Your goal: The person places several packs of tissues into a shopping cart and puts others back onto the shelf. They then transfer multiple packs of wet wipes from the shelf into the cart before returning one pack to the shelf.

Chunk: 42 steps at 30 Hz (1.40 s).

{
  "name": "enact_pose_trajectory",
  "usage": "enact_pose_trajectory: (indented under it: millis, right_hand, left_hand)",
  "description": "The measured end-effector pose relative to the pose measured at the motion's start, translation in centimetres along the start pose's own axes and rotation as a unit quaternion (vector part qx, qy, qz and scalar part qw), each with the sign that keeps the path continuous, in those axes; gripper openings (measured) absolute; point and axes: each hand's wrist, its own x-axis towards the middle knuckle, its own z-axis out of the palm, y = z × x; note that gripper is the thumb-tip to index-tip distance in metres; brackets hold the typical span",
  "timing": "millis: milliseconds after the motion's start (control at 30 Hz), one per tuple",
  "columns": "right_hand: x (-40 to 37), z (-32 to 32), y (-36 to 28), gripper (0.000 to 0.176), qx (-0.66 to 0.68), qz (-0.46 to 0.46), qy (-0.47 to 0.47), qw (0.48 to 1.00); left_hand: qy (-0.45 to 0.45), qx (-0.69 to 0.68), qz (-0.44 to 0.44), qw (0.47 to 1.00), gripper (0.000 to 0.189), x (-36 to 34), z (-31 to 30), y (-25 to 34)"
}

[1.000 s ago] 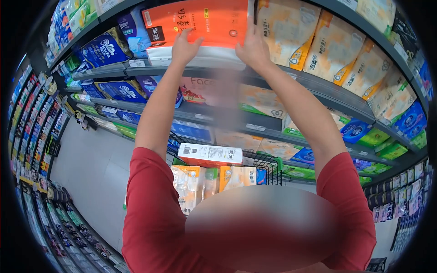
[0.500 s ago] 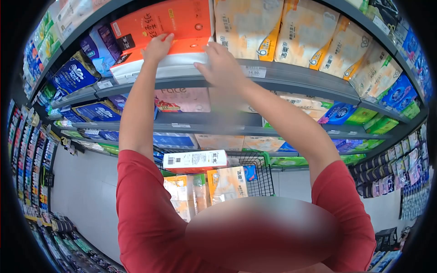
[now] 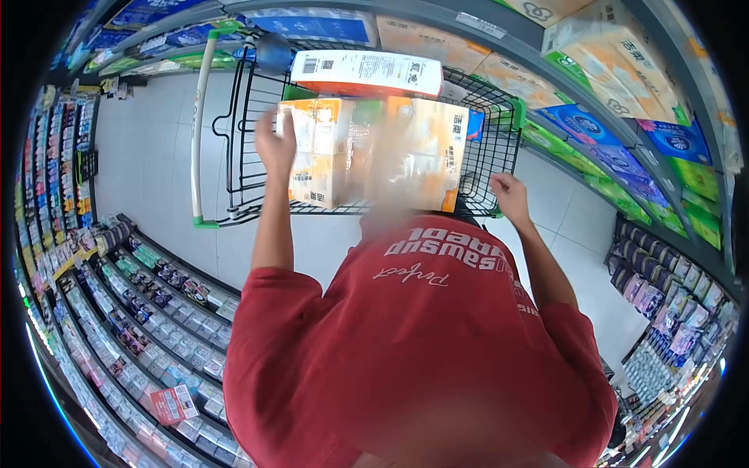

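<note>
My left hand (image 3: 276, 147) is raised at the left side of the cart (image 3: 257, 187), its fingers apart, next to the orange-and-white tissue packs (image 3: 316, 168). Nothing is held in it. My right hand (image 3: 511, 196) is near the cart's lower right corner, fingers curled in, with no object visible in it. Another large tissue pack (image 3: 437, 160) lies to the right in the cart. Behind the packs is a white-and-red box (image 3: 367, 72). A small blue pack (image 3: 474, 125) sits at the cart's right end. A blurred patch hides the middle of the packs.
Shelves of tissue packs (image 3: 616, 66) curve along the top and right. Long racks of small goods (image 3: 156, 312) stand at the lower left, with a red-and-white sign (image 3: 175, 404). More hanging goods (image 3: 671, 312) are at the right. Pale floor tiles (image 3: 148, 148) surround the cart.
Both hands have left the orange-red packs on the upper shelf and come down to the cart. The view has tilted down and turned, so the cart shows more fully.
</note>
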Motion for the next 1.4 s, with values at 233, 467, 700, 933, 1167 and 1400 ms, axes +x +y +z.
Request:
enact_pose_trajectory:
  millis: [233, 467, 700, 933, 1167, 1400]
  right_hand:
    - [1.9, 5.7, 0.3, 0.026, 0.029, 0.034, 0.004, 0.999]
    - [7.9, 7.7, -6.6, 0.06, -0.206, -0.134, 0.079, 0.966]
    - [18.8, 8.5, -12.1, 0.089, -0.343, -0.261, 0.037, 0.902]
    - [21.9, 9.3, -14.9, 0.097, -0.458, -0.163, -0.119, 0.866]
    - [22.4, 9.4, -17.1, 0.093, -0.474, -0.141, -0.139, 0.858]
    - [20.0, 8.9, -24.9, 0.078, -0.391, -0.225, -0.085, 0.889]
  left_hand:
    - [-0.084, 0.011, -0.11, 0.99, 0.03, -16.0, -1.8, -0.5]
    - [-0.112, -0.062, -0.146, 0.981, 0.032, -16.1, 1.0, 2.7]
    - [-0.236, -0.087, -0.066, 0.966, 0.031, -11.9, 3.7, 9.9]
    - [-0.169, -0.133, -0.045, 0.976, 0.031, -12.0, 3.7, 9.6]
    - [-0.302, -0.013, -0.163, 0.939, 0.028, -12.7, -0.9, 6.8]
    - [-0.19, -0.125, -0.183, 0.956, 0.03, -13.3, 1.7, 3.0]
